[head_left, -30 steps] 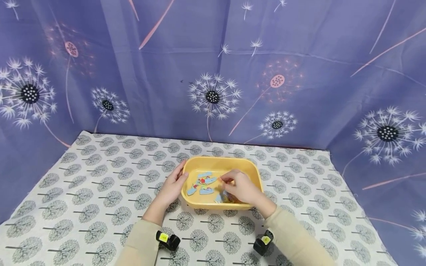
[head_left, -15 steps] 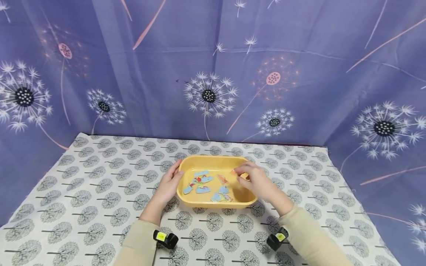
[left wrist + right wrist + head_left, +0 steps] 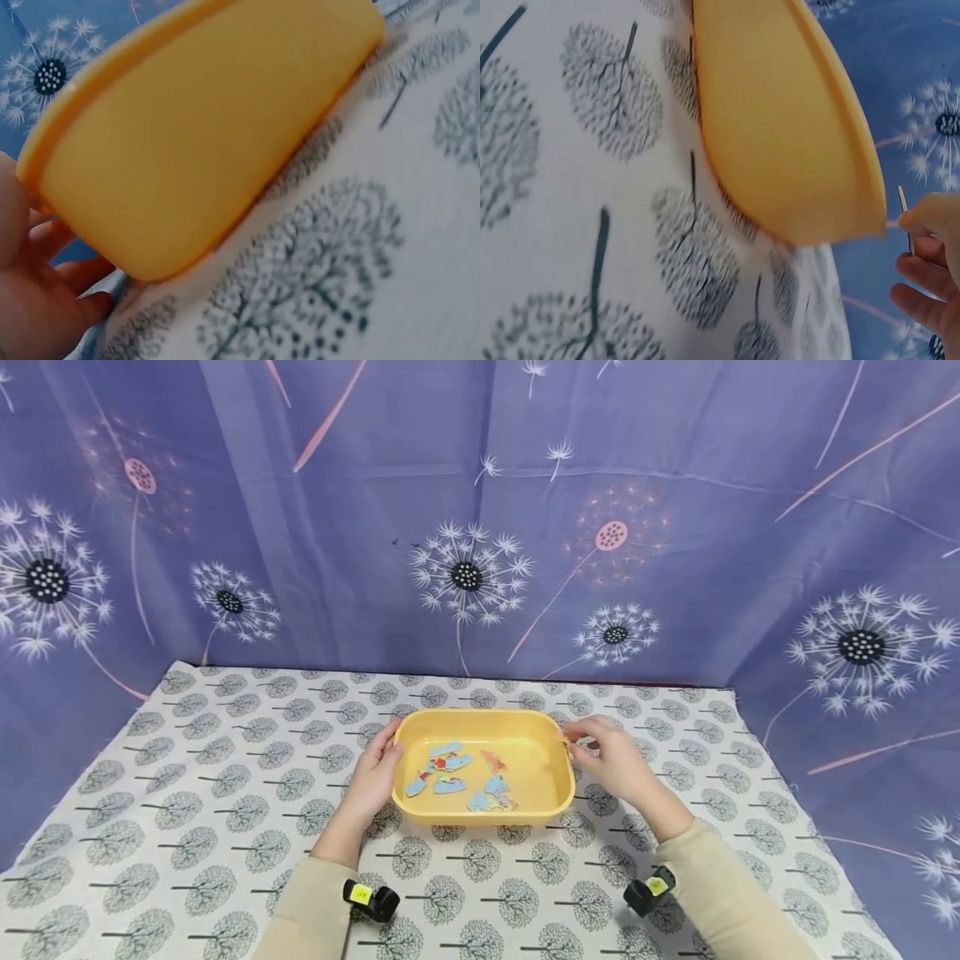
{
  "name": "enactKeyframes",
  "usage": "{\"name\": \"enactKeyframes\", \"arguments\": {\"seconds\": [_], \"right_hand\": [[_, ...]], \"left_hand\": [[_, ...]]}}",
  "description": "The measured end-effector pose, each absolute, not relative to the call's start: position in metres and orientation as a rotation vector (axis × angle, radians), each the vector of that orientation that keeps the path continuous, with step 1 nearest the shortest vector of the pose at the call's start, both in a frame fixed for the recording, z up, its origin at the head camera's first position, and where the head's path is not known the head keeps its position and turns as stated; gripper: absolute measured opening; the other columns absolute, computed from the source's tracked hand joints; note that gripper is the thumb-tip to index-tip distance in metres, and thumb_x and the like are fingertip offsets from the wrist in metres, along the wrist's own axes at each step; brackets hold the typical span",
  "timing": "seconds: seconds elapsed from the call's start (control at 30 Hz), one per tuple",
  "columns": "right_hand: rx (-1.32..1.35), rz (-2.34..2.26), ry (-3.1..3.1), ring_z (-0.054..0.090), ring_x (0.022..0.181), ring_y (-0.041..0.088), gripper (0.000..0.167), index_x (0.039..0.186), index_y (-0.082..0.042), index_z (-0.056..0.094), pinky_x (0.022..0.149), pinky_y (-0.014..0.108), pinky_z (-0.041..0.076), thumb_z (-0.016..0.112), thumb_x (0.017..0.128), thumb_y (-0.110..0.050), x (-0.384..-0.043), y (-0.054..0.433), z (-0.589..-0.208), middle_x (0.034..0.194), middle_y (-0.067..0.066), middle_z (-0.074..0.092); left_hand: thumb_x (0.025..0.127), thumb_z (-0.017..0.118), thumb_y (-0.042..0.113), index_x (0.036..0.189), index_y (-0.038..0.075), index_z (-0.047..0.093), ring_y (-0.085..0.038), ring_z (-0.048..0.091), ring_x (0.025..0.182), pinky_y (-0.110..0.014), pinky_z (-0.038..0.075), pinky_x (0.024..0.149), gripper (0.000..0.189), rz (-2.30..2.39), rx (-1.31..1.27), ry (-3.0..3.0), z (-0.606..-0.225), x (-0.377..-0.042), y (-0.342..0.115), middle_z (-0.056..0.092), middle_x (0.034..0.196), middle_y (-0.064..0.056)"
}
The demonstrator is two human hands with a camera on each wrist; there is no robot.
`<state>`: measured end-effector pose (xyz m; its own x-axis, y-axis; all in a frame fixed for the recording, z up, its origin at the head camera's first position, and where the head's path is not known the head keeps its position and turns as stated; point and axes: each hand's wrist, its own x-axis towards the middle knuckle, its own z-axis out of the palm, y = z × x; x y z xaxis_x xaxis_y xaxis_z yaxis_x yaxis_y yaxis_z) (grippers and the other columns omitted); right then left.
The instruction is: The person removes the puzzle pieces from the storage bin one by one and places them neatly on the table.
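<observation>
A yellow plastic tray (image 3: 480, 817) sits on the cloth in the head view. My left hand (image 3: 371, 779) grips its left end; the left wrist view has the fingers (image 3: 52, 240) curled against the outer wall. My right hand (image 3: 618, 762) is just past the right rim, apart from the tray in the right wrist view. Between thumb and finger it pinches a thin, flat orange puzzle piece (image 3: 562, 737), edge-on in the right wrist view. Inside the tray, several light-blue puzzle pieces (image 3: 450, 786) lie on the left, with an orange piece (image 3: 493, 762) and more blue ones (image 3: 495, 785) near the middle.
A white cloth (image 3: 225, 827) with grey tree prints covers the table. Behind and at both sides hangs a purple-blue curtain (image 3: 360, 568) with dandelion prints. A black camera is strapped to each wrist.
My right hand has moved from inside the tray to the right, out over its rim, carrying the orange puzzle piece. My left hand keeps its grip on the tray's left end.
</observation>
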<state>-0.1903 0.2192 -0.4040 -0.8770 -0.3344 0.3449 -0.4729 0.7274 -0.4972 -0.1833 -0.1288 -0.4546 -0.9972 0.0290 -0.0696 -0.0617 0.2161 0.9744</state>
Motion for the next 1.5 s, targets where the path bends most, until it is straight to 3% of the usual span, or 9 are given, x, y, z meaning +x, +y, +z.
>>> {"name": "enactKeyframes", "arguments": {"seconds": [0.13, 0.33, 0.57, 0.7, 0.9, 1.1, 1.27, 1.37, 1.5], "right_hand": [[0.571, 0.881, -2.728, 0.061, 0.096, 0.026, 0.028, 0.112, -0.001, 0.064, 0.080, 0.041, 0.058, 0.065, 0.085, -0.008, -0.190, 0.230, -0.412, 0.104, 0.010, 0.065], [0.488, 0.890, -2.718, 0.063, 0.097, 0.029, 0.027, 0.112, 0.000, 0.065, 0.080, 0.044, 0.058, 0.064, 0.086, -0.007, -0.192, 0.241, -0.423, 0.107, 0.014, 0.066], [0.433, 0.958, -2.715, 0.064, 0.096, 0.029, 0.027, 0.112, 0.001, 0.064, 0.081, 0.043, 0.058, 0.064, 0.086, -0.006, -0.190, 0.246, -0.429, 0.106, 0.015, 0.066], [0.402, 1.016, -2.755, 0.063, 0.099, 0.031, 0.028, 0.113, 0.003, 0.063, 0.081, 0.038, 0.059, 0.064, 0.087, -0.006, -0.190, 0.248, -0.432, 0.110, 0.017, 0.064], [0.319, 1.071, -2.840, 0.064, 0.097, 0.034, 0.033, 0.118, 0.006, 0.059, 0.075, 0.030, 0.060, 0.063, 0.087, -0.005, -0.190, 0.253, -0.438, 0.110, 0.022, 0.063], [0.291, 1.012, -2.903, 0.064, 0.096, 0.032, 0.037, 0.121, 0.005, 0.057, 0.077, 0.034, 0.059, 0.063, 0.087, -0.008, -0.194, 0.253, -0.442, 0.110, 0.021, 0.064], [0.323, 0.921, -2.933, 0.063, 0.095, 0.030, 0.037, 0.121, 0.005, 0.057, 0.084, 0.041, 0.057, 0.063, 0.086, -0.007, -0.199, 0.251, -0.443, 0.107, 0.020, 0.064], [0.288, 0.915, -2.949, 0.062, 0.098, 0.031, 0.038, 0.123, 0.004, 0.056, 0.087, 0.044, 0.055, 0.062, 0.087, -0.007, -0.202, 0.253, -0.443, 0.110, 0.020, 0.063], [0.285, 0.914, -2.953, 0.062, 0.100, 0.032, 0.038, 0.123, 0.003, 0.056, 0.089, 0.045, 0.054, 0.060, 0.087, -0.006, -0.204, 0.259, -0.445, 0.112, 0.021, 0.063]], "left_hand": [[0.103, 0.031, 0.027, 0.151, 0.024, 0.020, -0.034, 0.046, 0.129, -0.047, 0.042, 0.107, 0.050, 1.907, -0.047, 2.370, -0.456, -0.184, -0.131, 0.029, 0.154, -0.011], [0.103, 0.026, 0.029, 0.152, 0.027, 0.015, -0.034, 0.056, 0.115, -0.044, 0.053, 0.094, 0.050, 1.906, -0.057, 2.344, -0.458, -0.190, -0.132, 0.039, 0.143, -0.017], [0.103, 0.025, 0.028, 0.152, 0.025, 0.013, -0.035, 0.049, 0.125, -0.049, 0.041, 0.107, 0.051, 1.906, 0.000, 2.320, -0.452, -0.197, -0.129, 0.030, 0.151, -0.015], [0.104, 0.024, 0.029, 0.153, 0.024, 0.010, -0.035, 0.052, 0.121, -0.049, 0.042, 0.106, 0.051, 1.885, 0.010, 2.311, -0.443, -0.201, -0.127, 0.034, 0.148, -0.017], [0.103, 0.023, 0.034, 0.152, 0.028, 0.009, -0.036, 0.047, 0.127, -0.052, 0.036, 0.110, 0.052, 1.832, -0.012, 2.332, -0.452, -0.211, -0.128, 0.025, 0.154, -0.016], [0.103, 0.024, 0.034, 0.152, 0.029, 0.011, -0.034, 0.058, 0.111, -0.040, 0.054, 0.091, 0.051, 1.854, -0.002, 2.314, -0.451, -0.216, -0.128, 0.034, 0.148, -0.016], [0.103, 0.025, 0.036, 0.152, 0.033, 0.011, -0.030, 0.060, 0.105, -0.034, 0.057, 0.081, 0.051, 1.842, -0.030, 2.297, -0.448, -0.219, -0.128, 0.039, 0.144, -0.016], [0.102, 0.026, 0.039, 0.151, 0.038, 0.012, -0.030, 0.060, 0.105, -0.039, 0.056, 0.085, 0.051, 1.821, -0.075, 2.290, -0.447, -0.221, -0.129, 0.039, 0.145, -0.013], [0.102, 0.026, 0.041, 0.151, 0.040, 0.012, -0.031, 0.055, 0.115, -0.052, 0.045, 0.100, 0.051, 1.803, -0.087, 2.286, -0.448, -0.223, -0.129, 0.031, 0.152, -0.010]]}}
